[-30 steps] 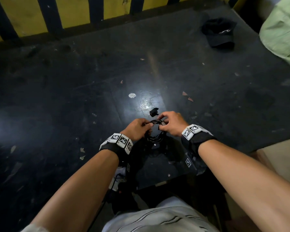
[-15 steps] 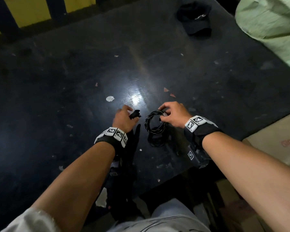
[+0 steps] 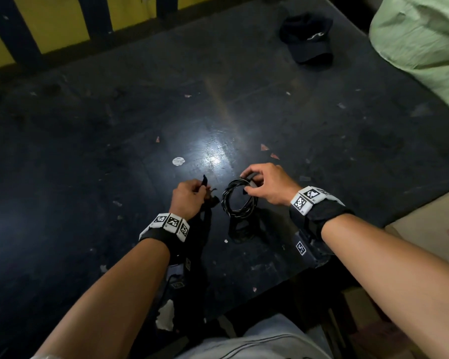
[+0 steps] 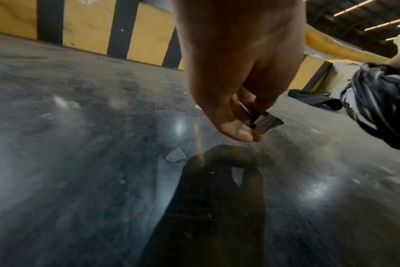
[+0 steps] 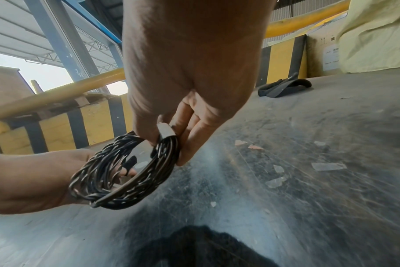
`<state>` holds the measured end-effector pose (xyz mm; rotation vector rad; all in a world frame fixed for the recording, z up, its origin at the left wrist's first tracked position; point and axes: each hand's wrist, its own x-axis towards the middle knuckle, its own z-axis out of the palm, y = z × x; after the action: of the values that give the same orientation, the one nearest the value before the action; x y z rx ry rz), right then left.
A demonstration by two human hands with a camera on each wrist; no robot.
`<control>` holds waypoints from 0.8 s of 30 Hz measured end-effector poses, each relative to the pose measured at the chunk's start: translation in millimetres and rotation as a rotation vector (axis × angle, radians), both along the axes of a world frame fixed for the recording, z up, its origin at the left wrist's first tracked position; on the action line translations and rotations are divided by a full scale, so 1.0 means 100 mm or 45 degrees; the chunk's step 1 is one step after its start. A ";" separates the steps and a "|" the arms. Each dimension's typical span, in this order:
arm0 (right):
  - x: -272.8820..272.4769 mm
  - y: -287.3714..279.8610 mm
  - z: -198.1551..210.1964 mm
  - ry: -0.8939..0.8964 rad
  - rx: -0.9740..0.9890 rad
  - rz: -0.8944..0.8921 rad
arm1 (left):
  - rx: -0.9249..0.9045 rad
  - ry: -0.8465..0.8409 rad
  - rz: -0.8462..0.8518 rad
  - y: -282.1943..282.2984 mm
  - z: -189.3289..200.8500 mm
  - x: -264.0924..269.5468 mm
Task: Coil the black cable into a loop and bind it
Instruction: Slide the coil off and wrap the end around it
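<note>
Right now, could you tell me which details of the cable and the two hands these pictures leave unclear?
- Strap: the left hand pinches it; its length is hidden behind the fingers in the left wrist view.
- Black cable: its ends are lost among the turns in the right wrist view.
- Binding: the right hand covers the pinched part of the coil, so the head view cannot show whether it is fastened.

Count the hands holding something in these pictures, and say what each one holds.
2. The right hand pinches the coiled black cable above the dark table. The left hand pinches a small black strap, apart from the coil.
</note>
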<state>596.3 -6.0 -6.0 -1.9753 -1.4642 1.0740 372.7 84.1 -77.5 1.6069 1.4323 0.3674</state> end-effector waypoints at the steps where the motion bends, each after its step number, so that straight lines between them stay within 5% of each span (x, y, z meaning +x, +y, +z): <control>1: -0.02 0.02 0.04 0.001 0.008 0.007 | -0.061 -0.076 0.013 0.00 -0.01 -0.05; 11: -0.42 0.19 0.51 -0.025 0.154 0.107 | -0.191 -0.298 0.111 -0.15 0.11 -0.61; 17: -0.77 0.19 0.49 -0.056 0.211 0.180 | 0.085 -0.228 0.222 -0.31 0.32 -0.88; 24: -1.07 0.16 0.55 -0.023 0.255 0.281 | -0.177 -0.466 0.280 -0.45 0.35 -1.09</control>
<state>489.6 9.8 48.7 -1.7199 -1.7586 0.9564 263.7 39.2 -42.6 1.2000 1.3194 0.6399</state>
